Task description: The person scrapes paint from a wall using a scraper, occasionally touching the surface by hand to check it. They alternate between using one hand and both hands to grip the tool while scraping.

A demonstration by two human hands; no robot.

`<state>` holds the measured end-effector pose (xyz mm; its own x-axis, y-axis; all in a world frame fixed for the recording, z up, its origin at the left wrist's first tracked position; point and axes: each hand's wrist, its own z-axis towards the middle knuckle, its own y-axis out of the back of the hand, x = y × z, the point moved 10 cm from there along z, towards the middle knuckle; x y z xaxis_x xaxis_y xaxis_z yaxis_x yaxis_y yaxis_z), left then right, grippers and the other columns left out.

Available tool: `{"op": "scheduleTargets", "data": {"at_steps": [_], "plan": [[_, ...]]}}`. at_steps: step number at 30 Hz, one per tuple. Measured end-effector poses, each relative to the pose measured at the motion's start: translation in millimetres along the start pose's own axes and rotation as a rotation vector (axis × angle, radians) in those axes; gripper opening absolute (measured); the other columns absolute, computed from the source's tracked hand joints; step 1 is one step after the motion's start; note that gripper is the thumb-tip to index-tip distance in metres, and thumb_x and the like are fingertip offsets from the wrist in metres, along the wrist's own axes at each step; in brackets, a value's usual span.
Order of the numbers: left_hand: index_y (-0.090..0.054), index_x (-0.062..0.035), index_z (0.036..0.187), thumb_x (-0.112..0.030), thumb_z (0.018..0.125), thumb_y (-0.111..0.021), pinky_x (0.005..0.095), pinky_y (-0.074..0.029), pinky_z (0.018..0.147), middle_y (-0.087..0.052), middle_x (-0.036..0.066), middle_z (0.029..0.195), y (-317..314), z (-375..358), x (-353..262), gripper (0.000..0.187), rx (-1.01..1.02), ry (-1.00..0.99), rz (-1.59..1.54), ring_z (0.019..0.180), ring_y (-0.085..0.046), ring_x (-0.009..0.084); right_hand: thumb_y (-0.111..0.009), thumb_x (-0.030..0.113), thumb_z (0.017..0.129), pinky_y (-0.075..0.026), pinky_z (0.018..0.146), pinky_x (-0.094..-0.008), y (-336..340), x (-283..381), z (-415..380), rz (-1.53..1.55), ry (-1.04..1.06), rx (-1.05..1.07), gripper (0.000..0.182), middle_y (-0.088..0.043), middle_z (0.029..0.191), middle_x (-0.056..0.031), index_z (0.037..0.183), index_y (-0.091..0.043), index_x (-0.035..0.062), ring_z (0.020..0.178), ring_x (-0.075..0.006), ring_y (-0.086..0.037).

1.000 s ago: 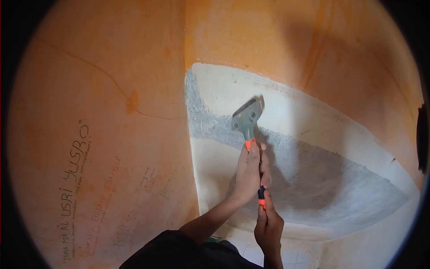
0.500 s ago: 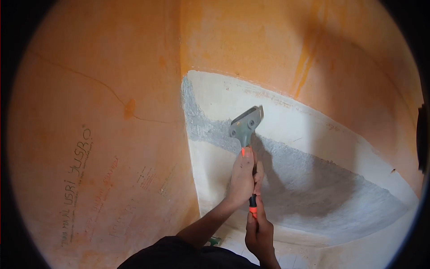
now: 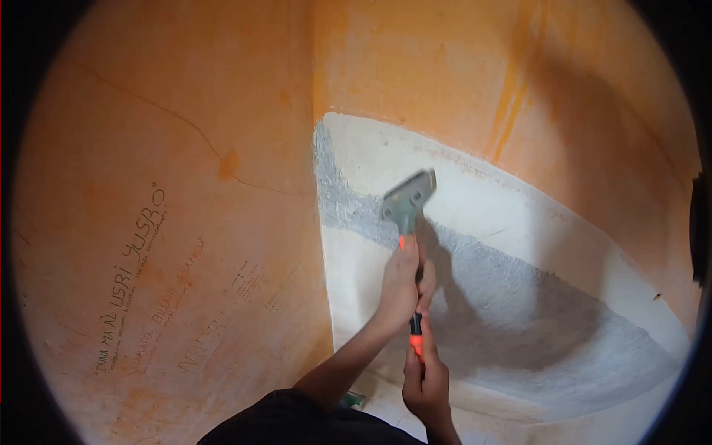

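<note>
A long-handled scraper (image 3: 406, 208) with a grey-green head and an orange-and-black handle is held with its head up against the wall. My left hand (image 3: 399, 285) wraps round the upper handle, just below the head. Lower down, my right hand (image 3: 427, 382) grips the orange end of the handle. The head lies over the border between the white paint (image 3: 378, 152) and the rough grey patch (image 3: 512, 304). Whether the blade edge touches the wall is hard to tell.
An orange wall (image 3: 170, 96) with a crack and handwriting (image 3: 130, 274) meets the scraped wall at a corner on the left. Orange paint (image 3: 423, 67) covers the upper part of the scraped wall. A green object (image 3: 354, 400) sits low down, partly hidden by my dark sleeve (image 3: 297, 415).
The camera view has shifted slightly, moving the walls to the right in the picture. The scraper head is slightly higher in view, and both hands keep their grip.
</note>
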<state>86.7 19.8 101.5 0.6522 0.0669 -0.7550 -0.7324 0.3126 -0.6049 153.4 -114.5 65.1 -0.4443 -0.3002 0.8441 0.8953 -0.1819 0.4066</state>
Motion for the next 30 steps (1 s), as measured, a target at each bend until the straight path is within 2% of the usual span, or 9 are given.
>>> {"op": "scheduleTargets", "data": {"at_steps": [2,6,8,11,14,21,23,27,30], "plan": [[-0.037,-0.0128,0.089,-0.057,0.1,-0.033,0.0237,-0.03,0.03,-0.035,0.0,0.054,-2,2,-4,0.046,0.009,0.007,-0.038,0.033,-0.031,0.0097,-0.049,0.004,0.096,-0.048,0.065,-0.0277,0,9,10,0.017,-0.006,0.062,0.052,-0.064,0.092,-0.0162,0.145,-0.034,-0.0035,0.067,-0.0163,-0.058],[-0.037,-0.0126,0.092,-0.055,0.101,-0.032,0.0243,-0.03,0.029,-0.034,0.0,0.053,5,-7,0,0.044,-0.003,0.089,-0.1,0.032,-0.03,0.0104,-0.047,0.004,0.096,-0.048,0.064,-0.0276,-15,-28,-26,0.254,-0.138,0.155,0.053,-0.061,0.086,-0.0142,0.146,-0.031,-0.0035,0.064,-0.0141,-0.055],[-0.037,-0.0124,0.094,-0.055,0.101,-0.03,0.0244,-0.03,0.029,-0.034,-0.001,0.055,4,-1,1,0.044,0.018,0.076,-0.089,0.032,-0.03,0.0102,-0.042,0.006,0.097,-0.04,0.056,-0.0238,-18,-46,-35,0.257,-0.101,0.101,0.057,-0.049,0.068,-0.0023,0.149,-0.02,-0.004,0.059,-0.0084,-0.047],[-0.038,-0.0114,0.094,-0.053,0.102,-0.027,0.0242,-0.032,0.03,-0.036,-0.001,0.057,8,13,-10,0.044,-0.033,0.091,-0.132,0.034,-0.031,0.0095,-0.042,0.007,0.098,-0.042,0.056,-0.0248,-14,-34,-32,0.06,0.026,0.071,0.056,-0.05,0.069,-0.0033,0.149,-0.021,-0.0041,0.059,-0.0091,-0.048],[-0.039,-0.0107,0.096,-0.053,0.103,-0.025,0.0246,-0.032,0.03,-0.037,-0.001,0.059,17,13,0,0.045,-0.087,0.085,-0.085,0.035,-0.032,0.0089,-0.042,0.008,0.098,-0.043,0.058,-0.0259,-12,-46,-36,-0.046,0.005,0.05,0.055,-0.051,0.069,-0.0043,0.148,-0.022,-0.0038,0.06,-0.0102,-0.05],[-0.039,-0.0104,0.092,-0.054,0.102,-0.024,0.0241,-0.03,0.028,-0.032,-0.002,0.057,23,17,-13,0.047,-0.064,0.045,0.036,0.035,-0.029,0.0079,-0.043,0.005,0.097,-0.043,0.058,-0.0257,-34,-53,-44,0.076,-0.106,0.108,0.058,-0.051,0.07,-0.004,0.149,-0.018,-0.0018,0.06,-0.0106,-0.049],[-0.039,-0.009,0.088,-0.056,0.102,-0.024,0.0237,-0.031,0.031,-0.035,-0.001,0.055,21,11,5,0.051,-0.021,0.086,0.137,0.035,-0.031,0.0083,-0.043,0.005,0.097,-0.043,0.059,-0.0256,-36,-57,-38,0.053,-0.05,0.112,0.059,-0.051,0.071,-0.0039,0.15,-0.016,-0.0016,0.06,-0.0104,-0.049],[-0.039,-0.009,0.087,-0.058,0.101,-0.024,0.0241,-0.032,0.03,-0.036,-0.001,0.054,21,21,-21,0.053,-0.052,0.029,0.081,0.034,-0.032,0.0089,-0.043,0.004,0.097,-0.043,0.059,-0.0253,-41,-28,-26,0.085,0.044,0.114,0.06,-0.051,0.072,-0.0041,0.15,-0.014,-0.0006,0.062,-0.0102,-0.049],[-0.039,-0.0094,0.085,-0.06,0.1,-0.024,0.0245,-0.032,0.029,-0.037,0.0,0.053,31,9,5,0.055,-0.073,0.145,0.163,0.033,-0.034,0.0101,-0.044,0.005,0.097,-0.042,0.059,-0.0245,-47,-44,-40,0.091,-0.063,0.115,0.06,-0.052,0.072,-0.0041,0.15,-0.015,-0.0007,0.062,-0.0096,-0.049]]}}
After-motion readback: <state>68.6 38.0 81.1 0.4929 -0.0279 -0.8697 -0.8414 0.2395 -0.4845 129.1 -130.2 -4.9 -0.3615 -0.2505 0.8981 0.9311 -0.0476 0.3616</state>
